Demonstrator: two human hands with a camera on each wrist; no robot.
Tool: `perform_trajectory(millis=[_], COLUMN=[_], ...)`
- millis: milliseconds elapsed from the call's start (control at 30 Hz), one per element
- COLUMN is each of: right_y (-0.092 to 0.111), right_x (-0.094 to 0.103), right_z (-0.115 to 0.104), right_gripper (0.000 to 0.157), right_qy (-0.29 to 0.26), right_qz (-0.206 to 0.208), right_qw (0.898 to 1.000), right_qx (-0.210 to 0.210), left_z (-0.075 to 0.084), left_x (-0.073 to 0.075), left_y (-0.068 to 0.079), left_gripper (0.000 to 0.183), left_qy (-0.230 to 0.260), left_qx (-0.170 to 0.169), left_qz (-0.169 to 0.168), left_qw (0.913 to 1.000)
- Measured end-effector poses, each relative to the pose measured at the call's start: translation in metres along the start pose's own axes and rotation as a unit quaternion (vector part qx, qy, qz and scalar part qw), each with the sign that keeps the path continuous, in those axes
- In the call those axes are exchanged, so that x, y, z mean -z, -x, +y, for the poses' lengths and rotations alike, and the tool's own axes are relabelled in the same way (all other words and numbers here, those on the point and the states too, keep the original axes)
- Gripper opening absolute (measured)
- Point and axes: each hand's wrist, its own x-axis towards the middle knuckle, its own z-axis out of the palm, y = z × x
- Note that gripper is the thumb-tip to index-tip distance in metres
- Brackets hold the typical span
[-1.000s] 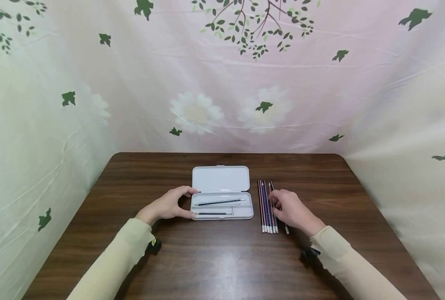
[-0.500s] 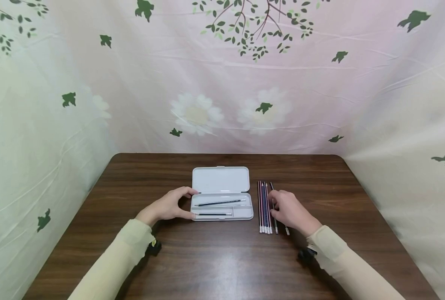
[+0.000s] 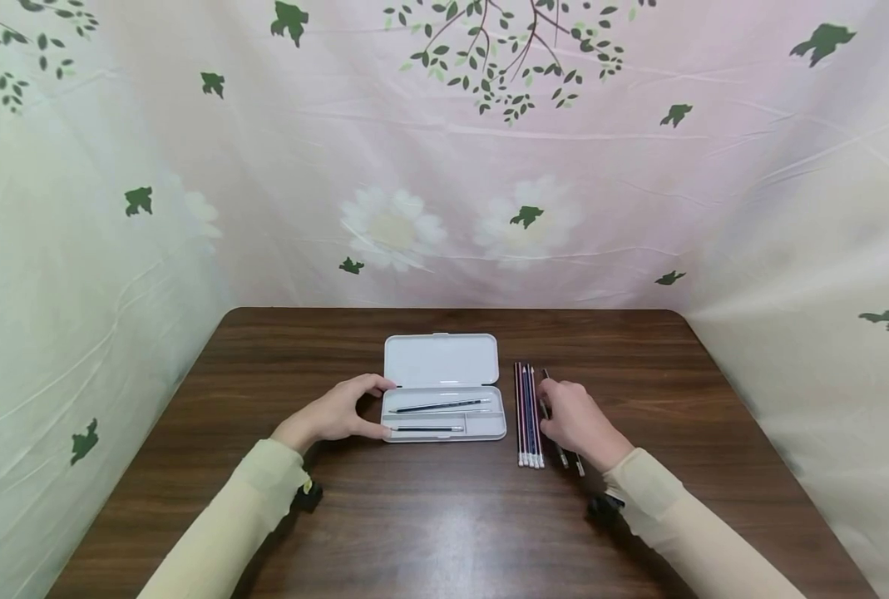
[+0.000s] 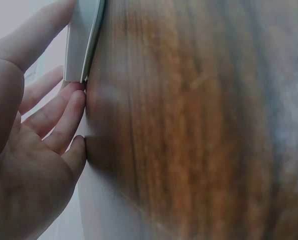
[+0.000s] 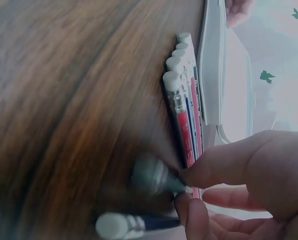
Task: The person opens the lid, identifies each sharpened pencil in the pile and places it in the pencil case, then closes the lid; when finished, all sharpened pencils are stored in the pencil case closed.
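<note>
A white pencil case [image 3: 485,427] lies on the table with its lid [image 3: 441,359] folded back. Inside, one dark pencil [image 3: 437,406] rests in the rear compartment and another pencil [image 3: 425,428] in the front one. My left hand [image 3: 333,409] holds the case's left end between thumb and fingers; the left wrist view shows the fingertips right at the case's edge [image 4: 81,45]. To the right of the case, my right hand [image 3: 577,418] pinches a pencil [image 5: 156,176], blurred in the right wrist view. Another white-tipped pencil [image 5: 114,226] lies under that hand, partly hidden.
Between the case and my right hand, several pencils [image 3: 530,416] lie in a close row, eraser ends towards me. The brown wooden table [image 3: 414,516] ends at the back against a patterned cloth [image 3: 444,183], which also hangs on both sides.
My right hand has separated a pencil from the row and drawn its eraser end rightward, towards the loose one. The left hand and the case have stayed in place.
</note>
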Motion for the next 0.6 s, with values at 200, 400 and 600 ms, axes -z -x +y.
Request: perform_trajectory(millis=[200, 400, 600], right_y=[-0.0004, -0.0007, -0.0007], right_x=[0.0019, 0.0067, 0.0078], right_z=[-0.0009, 0.0, 0.0006], right_gripper=[0.03, 0.015, 0.012], right_qy=[-0.004, -0.022, -0.045], right_qz=[0.008, 0.003, 0.01], right_qw=[1.0, 0.999, 0.998], right_qx=[-0.018, -0.042, -0.03], left_z=[0.0007, 0.0012, 0.0], left_x=[-0.0005, -0.0001, 0.0001], left_y=[-0.0002, 0.0004, 0.0001], left_gripper=[0.076, 0.076, 0.076], left_qy=[-0.002, -0.004, -0.006], left_qx=[0.002, 0.004, 0.002], left_qz=[0.0, -0.001, 0.0], left_qw=[1.0, 1.0, 1.0])
